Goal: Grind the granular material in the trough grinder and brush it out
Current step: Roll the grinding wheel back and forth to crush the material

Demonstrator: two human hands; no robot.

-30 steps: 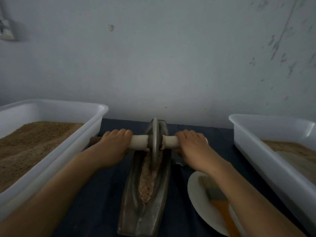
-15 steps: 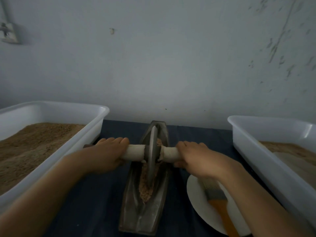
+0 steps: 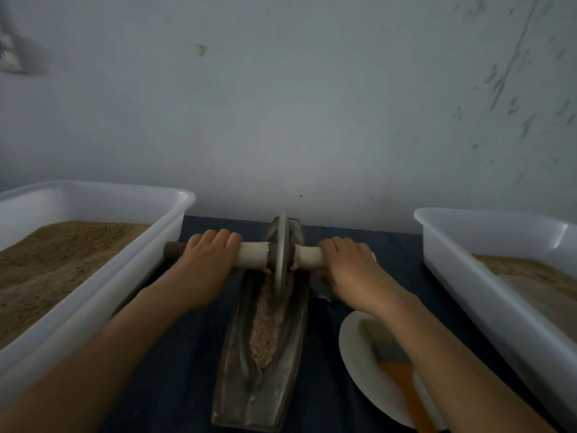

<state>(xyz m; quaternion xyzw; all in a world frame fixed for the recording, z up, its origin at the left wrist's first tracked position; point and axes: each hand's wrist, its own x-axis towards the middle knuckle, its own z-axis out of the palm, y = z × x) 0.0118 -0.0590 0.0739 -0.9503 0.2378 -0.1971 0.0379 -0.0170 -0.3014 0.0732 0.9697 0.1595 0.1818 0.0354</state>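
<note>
While the two big white plastic tubs of brown powder [image 3: 78,270] are sitting along the left and right edges of the dark blue desk [image 3: 175,382], the long grey metal trough grinder [image 3: 265,398] is lying in the middle, pointing at the far edge. The pale pinkish granular material [image 3: 265,332] is heaping in its groove, so strokes should be running the full length with even downward weight. The grey disc wheel [image 3: 281,254] is standing near the far end, its white-wrapped axle handle [image 3: 253,259] gripped firmly by the left hand [image 3: 206,270] and right hand [image 3: 349,270]. The orange-handled brush [image 3: 390,351] is waiting on the white plate [image 3: 359,370].
</note>
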